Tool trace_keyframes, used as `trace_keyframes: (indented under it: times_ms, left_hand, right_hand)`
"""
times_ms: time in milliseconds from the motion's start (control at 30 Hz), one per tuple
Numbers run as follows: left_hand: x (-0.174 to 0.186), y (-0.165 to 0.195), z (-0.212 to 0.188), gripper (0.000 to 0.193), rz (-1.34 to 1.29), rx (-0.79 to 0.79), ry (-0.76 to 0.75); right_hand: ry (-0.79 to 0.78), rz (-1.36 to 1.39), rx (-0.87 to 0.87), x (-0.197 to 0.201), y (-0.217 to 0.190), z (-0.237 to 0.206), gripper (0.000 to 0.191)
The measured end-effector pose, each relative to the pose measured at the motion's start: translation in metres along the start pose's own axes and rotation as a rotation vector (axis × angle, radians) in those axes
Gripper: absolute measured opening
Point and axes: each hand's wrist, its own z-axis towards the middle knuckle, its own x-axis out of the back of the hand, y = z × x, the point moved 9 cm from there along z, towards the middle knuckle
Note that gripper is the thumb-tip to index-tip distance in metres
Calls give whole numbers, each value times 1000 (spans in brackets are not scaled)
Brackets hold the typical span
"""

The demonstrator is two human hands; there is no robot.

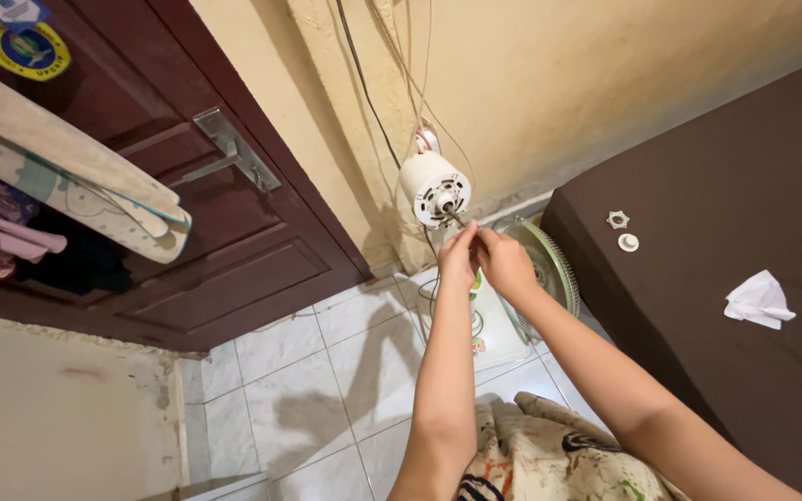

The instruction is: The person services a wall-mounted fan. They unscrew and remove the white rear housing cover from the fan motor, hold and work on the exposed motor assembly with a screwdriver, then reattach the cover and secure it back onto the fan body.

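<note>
At the middle of the frame, the left hand (pixel 458 252) and right hand (pixel 503 262) pinch the thin metal shaft (pixel 455 219) of the white fan motor (pixel 434 187). The shaft looks stiff and slippery, perhaps greasy; the light plastic housing offers the firmer hold.

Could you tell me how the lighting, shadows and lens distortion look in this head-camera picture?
Head view: even, soft indoor light, no harsh glare; the arms cast a clear shadow on the white floor tiles; the wide lens bends the dark door and wall edges; left hand and right hand at the white fan motor are fairly sharp.
</note>
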Motion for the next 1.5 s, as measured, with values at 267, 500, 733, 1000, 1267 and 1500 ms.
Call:
trace_keyframes:
  times_ms: [267, 500, 733, 1000, 1267, 1500]
  left_hand:
    - [2, -7, -1, 13, -207, 53, -37]
    - [-5, -6, -14, 12, -91, 83, -46]
    - [1, -3, -3, 10, -154, 53, 17]
    - [-6, -5, -10, 10, -75, 133, -3]
    - [-6, 2, -3, 5, -6, -20, -61]
    - [-8, -12, -5, 13, -169, 68, -139]
  right_hand:
    - [5, 385, -279, -24, 38, -6, 29]
    - [28, -88, 6, -12, 12, -15, 22]
    - [97, 117, 50, -1, 7, -7, 36]
    - [5, -127, 9, -15, 20, -11, 19]
    - [-34, -160, 63, -11, 7, -9, 34]
    - [-39, 269, -276, -23, 38, -4, 42]
